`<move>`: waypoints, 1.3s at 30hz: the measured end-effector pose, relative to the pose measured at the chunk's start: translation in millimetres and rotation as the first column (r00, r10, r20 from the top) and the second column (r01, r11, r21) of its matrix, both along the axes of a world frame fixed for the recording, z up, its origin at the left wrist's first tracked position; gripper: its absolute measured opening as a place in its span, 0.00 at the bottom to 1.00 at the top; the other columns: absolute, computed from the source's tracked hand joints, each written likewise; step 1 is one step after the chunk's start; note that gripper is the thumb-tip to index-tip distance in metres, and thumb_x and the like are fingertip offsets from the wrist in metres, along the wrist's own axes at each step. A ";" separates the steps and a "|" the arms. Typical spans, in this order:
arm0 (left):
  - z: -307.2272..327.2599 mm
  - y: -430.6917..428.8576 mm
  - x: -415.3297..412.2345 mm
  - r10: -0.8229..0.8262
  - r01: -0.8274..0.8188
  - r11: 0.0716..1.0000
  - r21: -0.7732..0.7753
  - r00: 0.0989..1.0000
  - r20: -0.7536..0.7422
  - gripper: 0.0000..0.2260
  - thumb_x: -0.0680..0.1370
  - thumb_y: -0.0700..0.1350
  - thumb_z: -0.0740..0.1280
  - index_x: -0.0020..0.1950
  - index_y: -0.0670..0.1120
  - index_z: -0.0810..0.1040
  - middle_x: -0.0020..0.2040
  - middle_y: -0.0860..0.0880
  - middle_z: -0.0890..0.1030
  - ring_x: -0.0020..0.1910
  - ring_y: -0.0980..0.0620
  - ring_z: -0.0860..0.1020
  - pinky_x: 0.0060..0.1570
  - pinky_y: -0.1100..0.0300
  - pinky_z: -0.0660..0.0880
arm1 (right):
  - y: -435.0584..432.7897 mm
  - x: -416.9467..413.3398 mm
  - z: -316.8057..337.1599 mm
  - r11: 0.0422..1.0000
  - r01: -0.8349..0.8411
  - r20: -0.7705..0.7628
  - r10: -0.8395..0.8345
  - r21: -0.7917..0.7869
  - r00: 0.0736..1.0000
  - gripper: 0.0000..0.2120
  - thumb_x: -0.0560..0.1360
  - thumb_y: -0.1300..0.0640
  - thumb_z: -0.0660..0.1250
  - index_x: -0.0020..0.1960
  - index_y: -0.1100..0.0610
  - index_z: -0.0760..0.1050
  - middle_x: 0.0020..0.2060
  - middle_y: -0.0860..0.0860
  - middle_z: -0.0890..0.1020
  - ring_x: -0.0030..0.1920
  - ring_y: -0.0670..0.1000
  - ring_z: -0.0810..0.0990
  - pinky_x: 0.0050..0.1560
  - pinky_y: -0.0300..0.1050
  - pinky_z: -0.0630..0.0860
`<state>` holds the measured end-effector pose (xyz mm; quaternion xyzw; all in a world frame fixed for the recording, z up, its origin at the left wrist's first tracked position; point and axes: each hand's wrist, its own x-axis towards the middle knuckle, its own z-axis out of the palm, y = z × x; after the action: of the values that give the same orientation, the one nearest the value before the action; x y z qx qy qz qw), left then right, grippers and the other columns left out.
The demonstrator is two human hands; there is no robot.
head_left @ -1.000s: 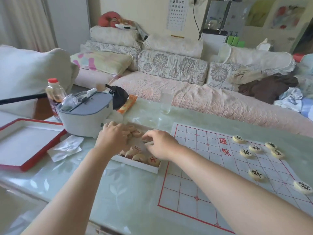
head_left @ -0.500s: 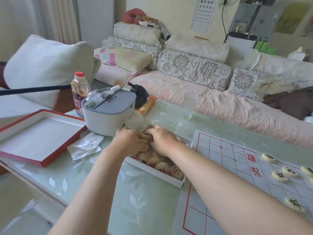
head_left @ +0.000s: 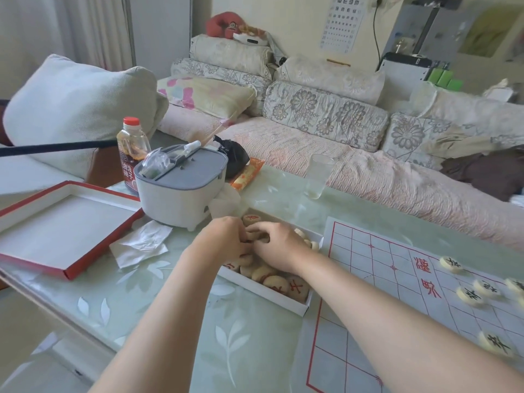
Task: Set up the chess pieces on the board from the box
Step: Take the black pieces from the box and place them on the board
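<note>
A shallow white box [head_left: 272, 296] lies on the table left of the paper chess board [head_left: 377, 282], which has red grid lines. Round wooden chess pieces with red characters [head_left: 279, 285] fill the box. Both hands are down in the box over the pile. My left hand [head_left: 224, 241] curls over the pieces at the box's left side. My right hand [head_left: 276, 246] touches it, its fingers bent onto the pieces. What the fingers hold is hidden. Several black-marked pieces [head_left: 469, 296] stand on the board at the right.
A red-edged box lid [head_left: 56, 231] lies at the left beside a crumpled tissue [head_left: 141, 243]. A white and grey container [head_left: 178, 185], a sauce bottle [head_left: 131, 154] and a glass [head_left: 319, 175] stand behind the box. A sofa runs along the far side.
The view has swung left and closer to the box. Both hands have come together over the pieces in the middle of the box.
</note>
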<state>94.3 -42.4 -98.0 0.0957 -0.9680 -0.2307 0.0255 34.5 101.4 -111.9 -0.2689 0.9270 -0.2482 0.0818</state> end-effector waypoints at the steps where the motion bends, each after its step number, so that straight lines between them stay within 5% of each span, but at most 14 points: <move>1: -0.1 1.1 -0.1 -0.007 0.007 1.000 0.008 1.000 -0.004 0.06 0.73 0.49 0.70 0.47 0.49 0.82 0.48 0.48 0.80 0.45 0.48 0.78 0.43 0.59 0.76 | 0.1 -0.4 -1.3 0.997 0.028 0.058 -0.024 -0.076 0.998 0.16 0.74 0.41 0.65 0.61 0.39 0.78 0.57 0.41 0.82 0.57 0.46 0.80 0.59 0.44 0.76; 6: -0.5 -2.6 2.4 0.002 -0.001 1.000 0.027 0.999 -0.045 0.11 0.71 0.51 0.73 0.50 0.48 0.80 0.48 0.49 0.78 0.44 0.50 0.76 0.38 0.63 0.72 | -0.5 -3.6 -8.6 0.952 0.154 0.135 -0.122 -0.266 0.983 0.21 0.66 0.30 0.73 0.51 0.43 0.80 0.46 0.40 0.82 0.49 0.42 0.80 0.51 0.44 0.80; 11: -2.7 -20.4 6.3 0.096 -0.091 0.995 0.051 0.990 -0.104 0.19 0.71 0.50 0.73 0.59 0.49 0.75 0.55 0.49 0.76 0.50 0.50 0.73 0.45 0.62 0.69 | 5.2 1.9 -1.9 0.959 0.097 0.049 -0.087 -0.268 0.995 0.21 0.70 0.37 0.73 0.60 0.42 0.76 0.49 0.38 0.78 0.50 0.40 0.78 0.52 0.41 0.77; 13: -5.6 -27.2 8.0 0.127 -0.122 0.991 0.049 0.985 -0.120 0.19 0.72 0.47 0.72 0.62 0.48 0.74 0.58 0.48 0.76 0.55 0.49 0.73 0.47 0.63 0.68 | 6.4 8.9 1.9 0.977 0.017 0.038 -0.009 -0.214 0.999 0.26 0.71 0.38 0.73 0.67 0.41 0.73 0.56 0.37 0.78 0.55 0.41 0.78 0.53 0.36 0.72; 16: -9.6 -30.0 9.8 0.138 -0.134 0.990 0.041 0.983 -0.119 0.19 0.74 0.44 0.70 0.64 0.49 0.73 0.61 0.48 0.75 0.59 0.48 0.73 0.49 0.63 0.67 | 2.9 18.8 0.4 0.994 -0.108 -0.052 0.108 0.006 0.993 0.28 0.70 0.35 0.69 0.69 0.39 0.72 0.65 0.42 0.74 0.66 0.45 0.72 0.64 0.42 0.69; 22: -8.2 -19.9 13.0 0.096 -0.095 0.995 0.019 0.988 -0.121 0.23 0.73 0.44 0.72 0.67 0.49 0.72 0.61 0.48 0.74 0.60 0.47 0.73 0.56 0.60 0.70 | -7.6 30.3 14.4 0.973 -0.100 -0.115 0.126 0.207 0.985 0.21 0.69 0.38 0.71 0.60 0.41 0.78 0.54 0.45 0.80 0.59 0.51 0.75 0.52 0.45 0.71; 30: -8.0 7.6 10.4 0.197 -0.180 0.980 0.088 0.947 -0.254 0.22 0.76 0.46 0.67 0.70 0.50 0.69 0.64 0.46 0.71 0.64 0.44 0.66 0.60 0.53 0.68 | 30.3 29.0 28.2 0.999 0.029 -0.087 -0.032 -0.039 0.996 0.27 0.64 0.40 0.75 0.62 0.43 0.76 0.58 0.44 0.81 0.59 0.49 0.79 0.59 0.48 0.77; 39: 1.6 148.4 17.1 -0.096 0.130 0.986 0.105 0.955 -0.281 0.18 0.79 0.51 0.61 0.68 0.49 0.72 0.65 0.47 0.70 0.65 0.45 0.64 0.64 0.54 0.62 | 189.3 42.2 46.1 0.973 0.224 -0.079 -0.228 -0.060 0.970 0.14 0.68 0.49 0.76 0.53 0.47 0.78 0.50 0.44 0.81 0.50 0.47 0.79 0.53 0.44 0.76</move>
<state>111.4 106.0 -96.4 0.0087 -0.9429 -0.3019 0.1406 76.7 290.7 -65.8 -0.1738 0.9477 -0.2678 0.0063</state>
